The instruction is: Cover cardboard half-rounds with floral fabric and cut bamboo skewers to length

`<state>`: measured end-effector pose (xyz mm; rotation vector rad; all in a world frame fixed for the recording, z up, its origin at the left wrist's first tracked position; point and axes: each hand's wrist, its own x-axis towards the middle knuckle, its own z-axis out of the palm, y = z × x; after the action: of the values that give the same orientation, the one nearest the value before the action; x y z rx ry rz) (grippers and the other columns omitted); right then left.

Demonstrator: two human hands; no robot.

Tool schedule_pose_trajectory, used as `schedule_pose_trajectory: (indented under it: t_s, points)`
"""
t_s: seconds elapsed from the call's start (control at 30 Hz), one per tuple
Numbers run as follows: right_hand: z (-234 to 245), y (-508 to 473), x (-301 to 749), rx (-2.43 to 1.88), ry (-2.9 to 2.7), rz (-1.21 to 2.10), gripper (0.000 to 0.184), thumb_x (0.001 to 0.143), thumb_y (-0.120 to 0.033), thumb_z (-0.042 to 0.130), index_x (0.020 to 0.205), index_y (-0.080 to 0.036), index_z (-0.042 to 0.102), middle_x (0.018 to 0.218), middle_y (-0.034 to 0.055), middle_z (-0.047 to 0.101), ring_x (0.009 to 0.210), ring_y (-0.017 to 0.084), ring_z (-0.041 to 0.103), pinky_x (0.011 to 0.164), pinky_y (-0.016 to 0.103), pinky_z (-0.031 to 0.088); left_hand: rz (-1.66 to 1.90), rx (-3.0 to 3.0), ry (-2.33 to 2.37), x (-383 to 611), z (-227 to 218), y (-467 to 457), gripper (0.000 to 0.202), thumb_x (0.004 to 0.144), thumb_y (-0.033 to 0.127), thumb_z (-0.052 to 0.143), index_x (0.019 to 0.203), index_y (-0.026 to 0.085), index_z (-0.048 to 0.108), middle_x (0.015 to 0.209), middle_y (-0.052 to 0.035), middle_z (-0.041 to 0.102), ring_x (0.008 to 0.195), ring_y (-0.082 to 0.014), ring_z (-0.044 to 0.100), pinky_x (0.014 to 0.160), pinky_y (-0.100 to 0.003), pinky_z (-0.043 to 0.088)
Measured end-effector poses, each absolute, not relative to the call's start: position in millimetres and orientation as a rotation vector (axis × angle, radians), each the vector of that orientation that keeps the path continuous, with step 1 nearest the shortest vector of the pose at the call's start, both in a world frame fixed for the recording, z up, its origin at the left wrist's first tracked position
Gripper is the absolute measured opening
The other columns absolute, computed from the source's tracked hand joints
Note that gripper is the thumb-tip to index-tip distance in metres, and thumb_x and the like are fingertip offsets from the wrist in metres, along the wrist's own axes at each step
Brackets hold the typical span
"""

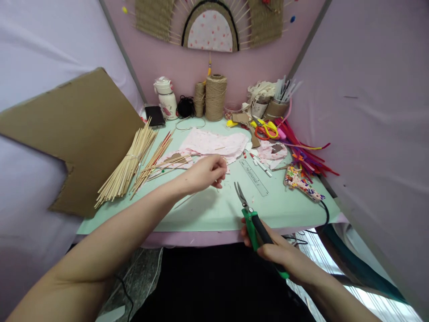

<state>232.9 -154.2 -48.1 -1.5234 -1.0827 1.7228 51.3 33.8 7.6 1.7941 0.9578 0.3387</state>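
My right hand [268, 246] is wrapped round the green and black handles of a pair of pruning shears [252, 219]. The narrow metal blades are slightly apart and point up and away over the table's front part. My left hand [209, 172] hovers above the middle of the table with its fingers curled together; what they hold, if anything, is too small to make out. Beneath and behind it lies pink patterned fabric [214, 143]. Several thin wooden sticks [167, 165] lie left of this hand, and a clear ruler [254, 178] lies to its right.
A tied bundle of sticks [125, 163] leans by a large cardboard piece [80, 134] at left. Twine spools [216, 96], a bottle [166, 99] and black cord [185, 107] stand at the back. Scissors [266, 129], pipe cleaners [306, 154] and a corded glue gun [301, 184] lie right.
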Motion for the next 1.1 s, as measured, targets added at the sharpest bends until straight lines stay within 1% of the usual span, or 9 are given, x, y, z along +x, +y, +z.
schedule_pose_trajectory:
  t_s: [0.07,0.13,0.23,0.33,0.43,0.63,0.8,0.97,1.1]
  points:
    - [-44.5,-153.3,231.2,-1.495,-1.061,1.746,0.046,0.064,-0.025,0.053,0.110,-0.022,0.059,0.103,0.0043,0.061,0.105,0.027,0.052,0.093,0.038,0.035,0.319,1.573,0.910,49.5,-1.1,21.2,0.009,0.083,0.018,0.048,0.090,0.017,0.052,0.070,0.0017,0.055,0.058,-0.0075,0.051,0.058,-0.022,0.045]
    - [-41.7,-152.2,230.9,-1.498,-1.038,1.752,0.046,0.063,-0.026,0.054,0.108,-0.021,0.059,0.104,0.0054,0.061,0.106,0.028,0.051,0.093,0.039,0.035,0.312,1.451,0.885,47.9,-11.8,14.5,0.014,0.082,0.019,0.050,0.094,0.015,0.055,0.070,0.0021,0.053,0.057,-0.0065,0.048,0.054,-0.020,0.041]
    - [-40.2,-150.8,231.3,-1.502,-1.020,1.762,0.046,0.063,-0.027,0.054,0.108,-0.021,0.059,0.106,0.0058,0.060,0.106,0.028,0.050,0.093,0.039,0.036,0.292,1.355,0.889,46.6,-22.3,11.3,0.015,0.079,0.020,0.054,0.092,0.014,0.058,0.069,0.0020,0.054,0.055,-0.0057,0.045,0.051,-0.019,0.036]
    - [-41.4,-149.8,230.9,-1.478,-1.018,1.782,0.046,0.063,-0.026,0.053,0.109,-0.023,0.058,0.108,0.0049,0.059,0.108,0.027,0.049,0.094,0.038,0.035,0.259,1.334,0.910,47.3,-25.5,9.9,0.015,0.077,0.020,0.056,0.089,0.013,0.059,0.071,0.0011,0.057,0.054,-0.0053,0.045,0.050,-0.020,0.034]
    - [-43.7,-149.2,229.8,-1.500,-1.030,1.769,0.045,0.063,-0.026,0.053,0.108,-0.023,0.058,0.107,0.0043,0.059,0.107,0.026,0.049,0.094,0.037,0.034,0.239,1.348,0.910,49.0,-28.0,7.6,0.015,0.077,0.020,0.057,0.088,0.013,0.061,0.073,0.0001,0.061,0.053,-0.0055,0.046,0.051,-0.021,0.035]
    - [-45.1,-148.8,230.2,-1.520,-1.063,1.755,0.042,0.064,-0.027,0.053,0.105,-0.021,0.059,0.099,0.0038,0.059,0.096,0.024,0.049,0.088,0.036,0.035,0.213,1.408,0.925,51.6,-31.9,2.8,0.026,0.076,0.024,0.058,0.099,0.013,0.065,0.075,-0.0018,0.064,0.057,-0.0073,0.046,0.055,-0.022,0.038]
    - [-43.8,-148.5,230.8,-1.520,-1.051,1.768,0.040,0.064,-0.025,0.053,0.103,-0.022,0.058,0.098,0.0029,0.058,0.095,0.023,0.048,0.085,0.034,0.035,0.181,1.454,0.956,52.3,-30.8,1.5,0.026,0.075,0.022,0.056,0.098,0.013,0.066,0.076,-0.0022,0.064,0.059,-0.0084,0.048,0.055,-0.022,0.038]
    - [-44.2,-148.4,230.0,-1.526,-1.053,1.757,0.039,0.064,-0.025,0.053,0.102,-0.022,0.059,0.096,0.0023,0.057,0.091,0.022,0.047,0.083,0.033,0.036,0.149,1.533,0.922,50.7,-37.5,2.3,0.030,0.074,0.028,0.057,0.100,0.017,0.067,0.081,-0.0032,0.067,0.063,-0.0103,0.053,0.056,-0.022,0.040]
    - [-46.4,-148.4,230.3,-1.534,-1.071,1.764,0.039,0.065,-0.025,0.052,0.103,-0.023,0.059,0.093,0.0017,0.056,0.087,0.020,0.046,0.079,0.031,0.036,0.133,1.546,0.918,51.3,-39.9,1.7,0.030,0.074,0.028,0.056,0.099,0.016,0.067,0.081,-0.0037,0.067,0.062,-0.0101,0.053,0.056,-0.022,0.040]
